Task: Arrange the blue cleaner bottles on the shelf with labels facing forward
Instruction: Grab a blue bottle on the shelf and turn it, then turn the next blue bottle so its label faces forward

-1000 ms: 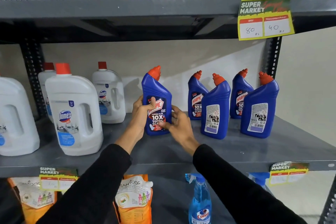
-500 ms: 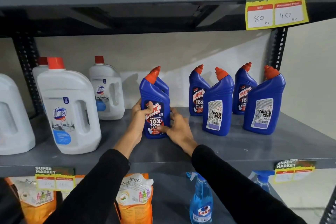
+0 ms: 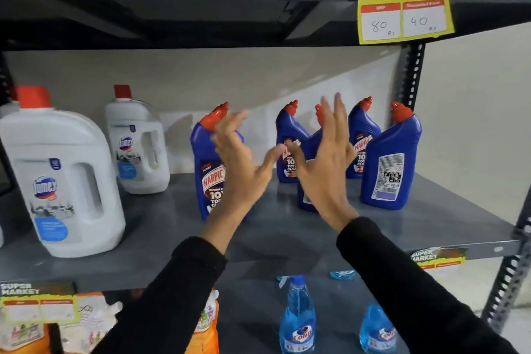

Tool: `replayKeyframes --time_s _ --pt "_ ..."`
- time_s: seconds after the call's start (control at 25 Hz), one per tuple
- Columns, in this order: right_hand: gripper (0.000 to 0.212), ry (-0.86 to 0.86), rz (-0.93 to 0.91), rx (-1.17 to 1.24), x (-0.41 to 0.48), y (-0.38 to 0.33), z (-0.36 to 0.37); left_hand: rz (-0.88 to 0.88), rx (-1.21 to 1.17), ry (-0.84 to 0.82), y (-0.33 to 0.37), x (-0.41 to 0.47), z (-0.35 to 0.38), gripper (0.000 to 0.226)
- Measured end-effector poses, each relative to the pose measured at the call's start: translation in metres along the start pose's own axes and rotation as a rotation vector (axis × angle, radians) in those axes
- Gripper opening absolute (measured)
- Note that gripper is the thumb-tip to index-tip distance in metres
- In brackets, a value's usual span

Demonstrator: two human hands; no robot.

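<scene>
Blue cleaner bottles (image 3: 390, 161) stand near the shelf (image 3: 161, 227) right edge, two showing back labels. Left hand (image 3: 244, 164) and right hand (image 3: 324, 169) hover spread, holding nothing, probably reaching to turn one.

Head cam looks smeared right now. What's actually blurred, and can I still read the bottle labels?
Head view: both the left hand and right hand are motion-blurred, fingers spread, gripping nothing. The front Harpic bottle reads clearly; the rightmost blue bottle shows its back label. The Domex jug is soft at the frame edge. Even light, no glare.
</scene>
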State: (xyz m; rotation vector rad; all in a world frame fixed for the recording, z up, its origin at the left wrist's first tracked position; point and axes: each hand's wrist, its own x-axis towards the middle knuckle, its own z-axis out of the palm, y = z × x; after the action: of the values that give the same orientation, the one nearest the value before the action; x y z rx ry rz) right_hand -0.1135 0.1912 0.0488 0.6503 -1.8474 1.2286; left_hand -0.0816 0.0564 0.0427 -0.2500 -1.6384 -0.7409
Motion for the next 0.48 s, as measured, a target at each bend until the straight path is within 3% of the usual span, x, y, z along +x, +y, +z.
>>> replayKeyframes --time_s 0.12,0.24,0.32,0.48 --pt "0.086 0.006 0.138 -0.011 0.001 0.030 -0.010 -0.227 -0.040 -0.267 0.007 -0.018 0.045 0.060" --pt "0.081 -0.119 0.312 0.088 -0.013 0.066 -0.013 -0.759 -0.331 -0.511 0.002 -0.034 0.076 0.042" --pt "0.068 -0.230 0.434 0.124 -0.023 0.082 -0.015 -0.931 -0.348 -0.503 -0.004 -0.042 0.087 0.031" --pt "0.053 -0.331 0.476 0.161 -0.033 0.093 -0.014 -0.952 -0.287 -0.358 -0.006 -0.051 0.090 0.036"
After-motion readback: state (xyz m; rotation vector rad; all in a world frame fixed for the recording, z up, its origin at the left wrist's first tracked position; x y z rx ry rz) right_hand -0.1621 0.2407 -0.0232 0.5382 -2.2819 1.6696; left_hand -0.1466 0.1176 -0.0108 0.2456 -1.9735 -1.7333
